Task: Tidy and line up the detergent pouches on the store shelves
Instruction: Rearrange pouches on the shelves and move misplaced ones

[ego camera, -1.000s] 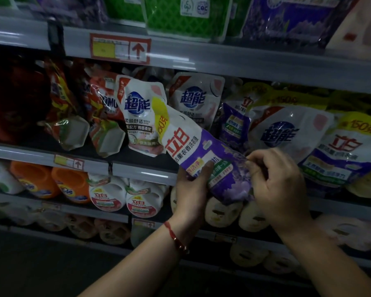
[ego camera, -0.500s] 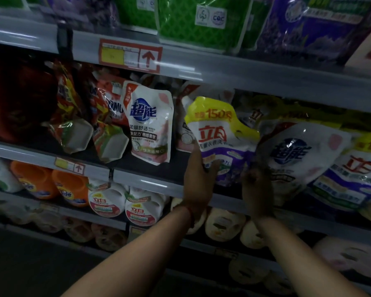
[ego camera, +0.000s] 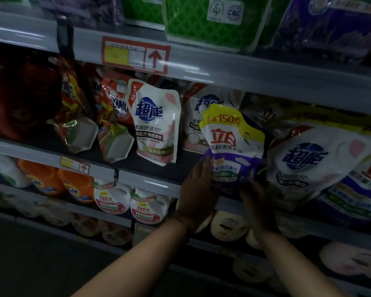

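Now upright at the shelf front: yellow-topped purple pouch [ego camera: 231, 146], tilted and held well out from the shelf a second ago, since carried inward and turned label-forward. Far left: red pouches [ego camera: 77, 116] leaning, bases exposed. Next right: white-and-pink pouch [ego camera: 156, 123] standing alone, with bare dark shelf floor between it and the held pouch. Left hand [ego camera: 198, 189] flat against the lower left edge of the held pouch, fingers straight, pressing rather than gripping. Right hand [ego camera: 259, 200] under the lower right corner, in shadow; cannot tell whether its fingers curl round the pouch or only support it. Directly right, touching or nearly so: large white pouch [ego camera: 315, 159], slumped leftward over its neighbours. Recommended procedure, as judged from this layout: seat the base flat on the middle shelf [ego camera: 148, 181] before releasing; keep the left palm as a side guide; square the label to the shelf lip; release the right hand last. Clearances: open room on the left side only; slumped white pouch crowding the right edge, likely to tip the held pouch unless pushed back first; upper shelf rail [ego camera: 234, 76] close above the yellow top, so lift little.
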A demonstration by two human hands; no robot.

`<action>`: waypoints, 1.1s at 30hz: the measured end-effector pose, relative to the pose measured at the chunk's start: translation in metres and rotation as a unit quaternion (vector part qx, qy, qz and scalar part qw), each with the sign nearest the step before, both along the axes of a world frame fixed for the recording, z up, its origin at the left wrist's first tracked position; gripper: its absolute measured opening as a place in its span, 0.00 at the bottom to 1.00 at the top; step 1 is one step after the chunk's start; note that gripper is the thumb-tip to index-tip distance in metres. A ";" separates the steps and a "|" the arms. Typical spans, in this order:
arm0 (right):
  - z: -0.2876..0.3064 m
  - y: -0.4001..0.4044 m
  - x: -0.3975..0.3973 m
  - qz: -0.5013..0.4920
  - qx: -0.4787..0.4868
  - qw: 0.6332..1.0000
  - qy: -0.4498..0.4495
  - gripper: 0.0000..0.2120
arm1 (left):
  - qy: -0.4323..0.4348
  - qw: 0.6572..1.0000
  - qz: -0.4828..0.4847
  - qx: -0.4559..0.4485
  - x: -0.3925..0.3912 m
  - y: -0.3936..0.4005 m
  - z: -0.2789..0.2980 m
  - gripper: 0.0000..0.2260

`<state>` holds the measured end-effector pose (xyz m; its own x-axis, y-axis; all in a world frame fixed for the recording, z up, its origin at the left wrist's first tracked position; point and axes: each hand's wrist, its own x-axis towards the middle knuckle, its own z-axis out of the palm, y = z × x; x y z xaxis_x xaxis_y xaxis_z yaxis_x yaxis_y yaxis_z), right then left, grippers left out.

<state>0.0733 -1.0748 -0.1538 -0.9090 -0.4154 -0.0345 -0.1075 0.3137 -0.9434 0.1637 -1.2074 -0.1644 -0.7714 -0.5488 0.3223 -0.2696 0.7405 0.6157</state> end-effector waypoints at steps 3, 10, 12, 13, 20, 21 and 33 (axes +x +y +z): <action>0.007 0.006 0.014 0.022 0.077 0.997 0.016 0.23 | -0.031 0.999 0.015 -0.035 0.024 -0.006 0.007 0.34; 0.048 -0.001 0.056 0.211 0.265 0.924 0.177 0.33 | -0.203 0.977 0.046 -0.042 0.091 -0.034 0.031 0.38; 0.056 -0.010 0.059 0.257 0.287 0.890 0.243 0.36 | -0.272 0.960 0.056 -0.047 0.110 -0.036 0.039 0.39; 0.060 -0.015 0.061 0.273 0.282 0.879 0.269 0.36 | -0.291 0.952 0.067 -0.060 0.119 -0.035 0.044 0.39; 0.087 -0.035 0.085 0.384 0.278 0.827 0.302 0.34 | -0.337 0.925 0.128 -0.124 0.169 -0.011 0.069 0.43; 0.088 -0.037 0.089 0.395 0.274 0.820 0.310 0.34 | -0.335 0.924 0.135 -0.128 0.175 -0.008 0.071 0.43; 0.096 -0.074 0.123 0.449 0.257 0.803 0.295 0.35 | -0.337 0.917 0.190 -0.104 0.213 -0.038 0.073 0.43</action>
<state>0.1964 -1.1487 -0.0574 -0.1713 -0.9815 -0.0852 -0.8892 0.1912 -0.4157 0.3764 -1.2452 -0.0917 -0.6005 -0.7991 -0.0285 -0.7986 0.5976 0.0717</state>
